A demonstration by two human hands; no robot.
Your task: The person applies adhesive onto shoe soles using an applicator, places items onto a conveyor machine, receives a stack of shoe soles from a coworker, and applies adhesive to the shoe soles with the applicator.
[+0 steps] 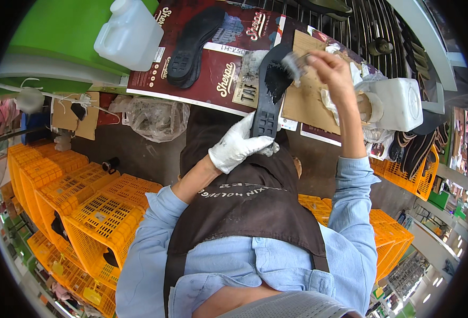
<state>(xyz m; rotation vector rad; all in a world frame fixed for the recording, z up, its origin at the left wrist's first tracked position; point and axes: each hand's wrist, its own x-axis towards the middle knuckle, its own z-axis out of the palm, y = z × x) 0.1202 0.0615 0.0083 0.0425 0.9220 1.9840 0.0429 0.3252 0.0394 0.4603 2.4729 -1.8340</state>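
Observation:
My left hand (238,144), in a white glove, grips a black shoe sole (269,103) by its heel end. The sole points away from me, and its forefoot has a glossy, wet-looking dark patch. My bare right hand (332,73) pinches a brush (296,68), its pale bristles at the right edge of the sole's forefoot. The fingers hide most of the brush handle. Left of the held sole, several black soles (183,66) lie stacked on the dark red printed cardboard (204,79) covering the bench.
A white plastic jug (133,37) stands at the far left of the bench. To the right, a white plastic container (401,103) lies beside crumpled plastic. Brown cardboard (305,98) sits under my right hand. Yellow crates (98,214) are stacked on the left; more yellow crates (390,238) stand right.

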